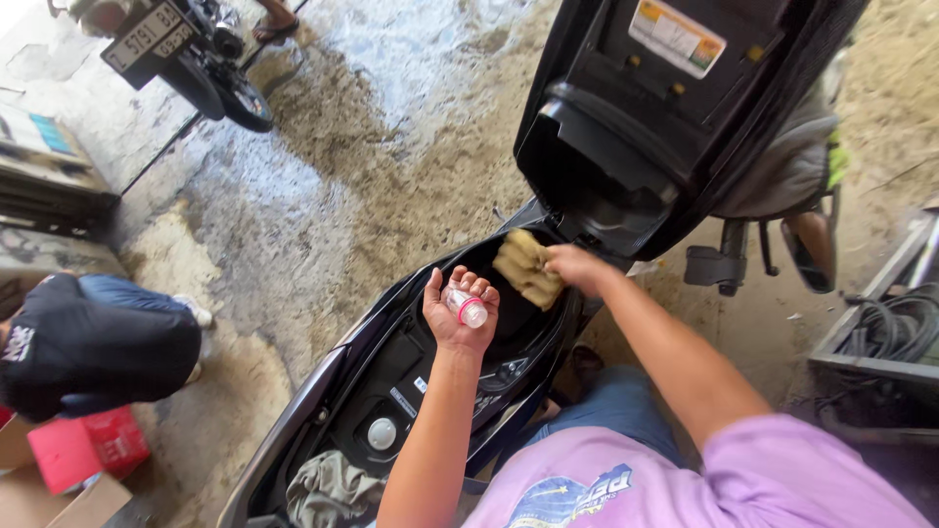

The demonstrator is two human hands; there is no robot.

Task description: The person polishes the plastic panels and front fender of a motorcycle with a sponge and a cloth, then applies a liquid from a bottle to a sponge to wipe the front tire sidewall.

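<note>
My left hand point(458, 313) is held palm up over the scooter's open under-seat compartment point(391, 381). A small clear bottle with a pink cap point(467, 307) lies in that palm with the fingers curled around it. My right hand point(577, 266) reaches to the front of the compartment and presses a yellowish sponge-like cloth point(526, 268) there. The black seat point(646, 108) is tipped up behind it. A round white filler cap point(381, 433) sits low in the compartment, and a grey rag point(333, 489) lies at its near end.
A person in dark clothes point(93, 342) crouches at the left beside a red box point(88, 448) and cardboard. Another motorcycle point(196, 54) stands at the top left. Coiled black hose point(895, 328) lies on a metal rack at the right. The ground is dirty concrete.
</note>
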